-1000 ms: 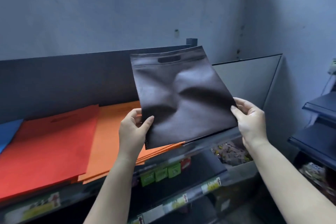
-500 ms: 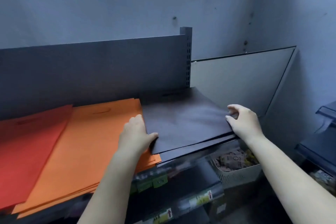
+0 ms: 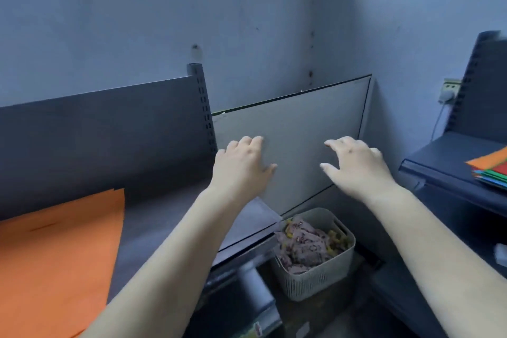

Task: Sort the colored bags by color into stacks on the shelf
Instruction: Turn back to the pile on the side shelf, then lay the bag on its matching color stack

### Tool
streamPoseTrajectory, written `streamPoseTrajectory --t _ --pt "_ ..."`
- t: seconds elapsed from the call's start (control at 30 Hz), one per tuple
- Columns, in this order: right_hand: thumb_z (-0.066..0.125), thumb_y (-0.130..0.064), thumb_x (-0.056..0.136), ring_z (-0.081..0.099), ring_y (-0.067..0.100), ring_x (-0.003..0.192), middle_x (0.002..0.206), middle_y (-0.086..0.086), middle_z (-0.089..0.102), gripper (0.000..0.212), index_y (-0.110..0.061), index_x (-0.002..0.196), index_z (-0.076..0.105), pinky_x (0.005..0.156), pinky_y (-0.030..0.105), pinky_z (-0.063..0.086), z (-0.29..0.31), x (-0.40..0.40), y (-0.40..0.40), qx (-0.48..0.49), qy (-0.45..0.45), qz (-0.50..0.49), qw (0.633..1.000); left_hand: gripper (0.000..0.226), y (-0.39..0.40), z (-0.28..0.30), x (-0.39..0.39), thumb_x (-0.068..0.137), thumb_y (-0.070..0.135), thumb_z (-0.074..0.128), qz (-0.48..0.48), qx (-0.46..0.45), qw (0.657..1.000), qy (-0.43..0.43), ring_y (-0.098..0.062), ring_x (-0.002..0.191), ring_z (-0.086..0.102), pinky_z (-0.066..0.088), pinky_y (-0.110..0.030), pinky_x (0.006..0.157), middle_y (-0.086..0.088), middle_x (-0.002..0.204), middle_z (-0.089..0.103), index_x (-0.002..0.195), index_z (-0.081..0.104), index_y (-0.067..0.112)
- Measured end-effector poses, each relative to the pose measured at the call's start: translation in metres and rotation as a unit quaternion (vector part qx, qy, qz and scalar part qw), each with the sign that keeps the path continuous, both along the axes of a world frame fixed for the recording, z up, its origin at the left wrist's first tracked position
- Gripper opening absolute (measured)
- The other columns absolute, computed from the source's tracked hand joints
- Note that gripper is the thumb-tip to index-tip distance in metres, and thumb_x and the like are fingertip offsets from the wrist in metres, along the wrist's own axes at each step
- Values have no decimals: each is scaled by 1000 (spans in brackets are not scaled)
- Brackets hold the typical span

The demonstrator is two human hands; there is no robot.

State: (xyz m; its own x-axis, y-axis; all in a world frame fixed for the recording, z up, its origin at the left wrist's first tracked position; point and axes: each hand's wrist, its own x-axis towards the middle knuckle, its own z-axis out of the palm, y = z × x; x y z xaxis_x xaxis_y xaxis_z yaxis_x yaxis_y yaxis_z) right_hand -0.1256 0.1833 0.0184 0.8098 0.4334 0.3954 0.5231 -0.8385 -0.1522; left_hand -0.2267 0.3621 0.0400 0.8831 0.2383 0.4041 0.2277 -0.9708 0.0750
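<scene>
Now | left hand (image 3: 241, 164), right hand (image 3: 354, 164): loose, holding nothing | basket (image 3: 321, 280): patterned packets (contents blurred)

An orange stack of bags (image 3: 57, 255) lies flat on the shelf (image 3: 247, 251), with a dark stack (image 3: 170, 222) just beside it. A mixed pile of colored bags (image 3: 492, 169) lies on the right shelf (image 3: 444, 162).
</scene>
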Motion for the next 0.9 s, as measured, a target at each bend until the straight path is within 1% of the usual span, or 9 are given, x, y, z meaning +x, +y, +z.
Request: streamPoseTrajectory --t 0.23,0.37,0.5,0.7,0.83,0.9 --pt "45 -46 94 42 26 125 137 3 45 48 -21 135 41 97 39 35 3 48 -144 -60 -4 -114 992 49 -123 -3 94 93 47 48 -101 15 995 -3 -26 125 41 32 -37 97 -2 135 47 132 41 19" --pt "46 -46 94 40 24 127 137 1 45 48 -23 136 40 98 38 34 -6 59 -228 -64 8 -185 981 48 -201 -17 135 94 47 46 -164 24 986 4 -27 124 42 33 -39 97 -3 134 48 131 41 18" --pt "45 -45 95 40 25 128 138 0 45 48 -22 137 40 98 38 34 -18 62 -300 -64 28 -249 966 46 -272 -32 170 94 45 45 -233 15 972 14 -26 123 42 33 -36 95 -1 133 48 132 41 19" --pt "43 -46 96 41 25 127 140 0 43 52 -21 141 37 98 36 35 -38 76 -381 -41 61 -327 942 48 -346 -60 226 95 46 44 -304 5 951 48 -23 123 44 34 -36 96 2 135 48 136 40 21" --pt "45 -44 96 42 26 125 137 3 46 51 -18 139 41 98 35 37 -55 97 -415 -13 96 -368 925 49 -379 -83 269 96 50 41 -342 -3 936 81 -23 125 43 33 -37 99 2 135 49 135 43 22" --pt "46 -42 96 44 27 122 132 6 49 47 -15 134 45 97 35 38 -65 107 -429 7 114 -391 913 49 -391 -94 292 96 52 39 -351 -9 931 103 -22 126 42 32 -36 102 3 135 50 134 44 22"
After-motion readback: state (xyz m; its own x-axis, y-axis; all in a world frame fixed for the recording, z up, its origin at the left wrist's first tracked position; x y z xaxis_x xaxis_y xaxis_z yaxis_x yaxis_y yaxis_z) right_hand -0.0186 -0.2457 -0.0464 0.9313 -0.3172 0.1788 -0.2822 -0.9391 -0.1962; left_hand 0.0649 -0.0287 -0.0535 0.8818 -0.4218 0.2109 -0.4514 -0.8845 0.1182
